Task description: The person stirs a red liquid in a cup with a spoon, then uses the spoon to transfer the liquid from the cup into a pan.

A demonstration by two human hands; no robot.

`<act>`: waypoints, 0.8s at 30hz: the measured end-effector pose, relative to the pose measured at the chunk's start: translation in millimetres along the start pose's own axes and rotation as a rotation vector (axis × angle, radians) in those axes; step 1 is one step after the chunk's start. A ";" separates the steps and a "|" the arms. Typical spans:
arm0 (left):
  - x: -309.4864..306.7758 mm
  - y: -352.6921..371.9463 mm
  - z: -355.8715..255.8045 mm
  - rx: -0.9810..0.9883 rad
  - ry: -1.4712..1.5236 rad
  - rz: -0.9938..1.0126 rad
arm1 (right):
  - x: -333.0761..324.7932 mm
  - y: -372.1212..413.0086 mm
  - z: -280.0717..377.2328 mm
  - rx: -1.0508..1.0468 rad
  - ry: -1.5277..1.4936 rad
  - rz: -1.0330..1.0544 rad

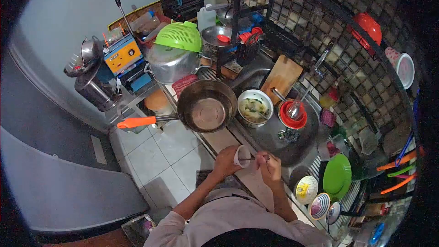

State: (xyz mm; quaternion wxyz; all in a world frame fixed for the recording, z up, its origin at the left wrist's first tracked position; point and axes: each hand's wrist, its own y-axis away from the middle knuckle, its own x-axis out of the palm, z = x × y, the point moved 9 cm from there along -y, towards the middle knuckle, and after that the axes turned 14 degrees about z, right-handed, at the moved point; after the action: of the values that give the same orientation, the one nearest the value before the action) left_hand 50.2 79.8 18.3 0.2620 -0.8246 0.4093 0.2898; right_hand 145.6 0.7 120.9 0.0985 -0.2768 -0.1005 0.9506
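Utensil point(254, 158) lies level, tip inside sideways cup point(241, 155).

Both arms bent at elbows, forearms angled fwd & inward, hands near each other in front of chest. L hand point(225, 159) curled in closed grip. R hand point(270, 167) fingers pinched shut, knuckles up.

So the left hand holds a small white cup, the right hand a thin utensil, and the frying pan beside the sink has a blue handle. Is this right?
Not quite: in the head view the handle of the frying pan is orange, not blue. The rest holds: left hand on the small white cup, right hand on a thin utensil, pan beside the sink.
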 end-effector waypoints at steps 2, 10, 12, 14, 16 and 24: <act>-1.2 0.2 0.1 0.007 0.008 0.005 | 0.1 2.9 -6.4 0.016 -0.179 -0.036; -9.9 0.8 -11.3 -0.019 -0.020 -0.018 | 1.1 1.0 -6.5 -0.029 0.008 -0.006; 1.1 -3.5 1.9 -0.076 0.071 0.076 | -1.5 2.3 -5.9 -0.015 0.022 -0.024; -3.9 -1.5 -4.4 -0.005 0.045 0.014 | 0.9 0.0 -0.3 0.025 -0.057 0.053; -10.5 1.1 -10.5 0.071 0.017 -0.042 | 2.5 -0.6 -4.4 -0.021 -0.002 0.013; -9.6 0.4 -10.6 -0.005 -0.023 -0.012 | 0.4 3.3 -7.7 -0.045 -0.012 -0.038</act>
State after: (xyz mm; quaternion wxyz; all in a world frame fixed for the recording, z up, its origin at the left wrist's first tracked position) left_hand 47.9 77.5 32.2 0.2662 -0.8243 0.4004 0.2988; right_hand 149.1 -1.3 113.5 0.1097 -0.2713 -0.1275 0.9477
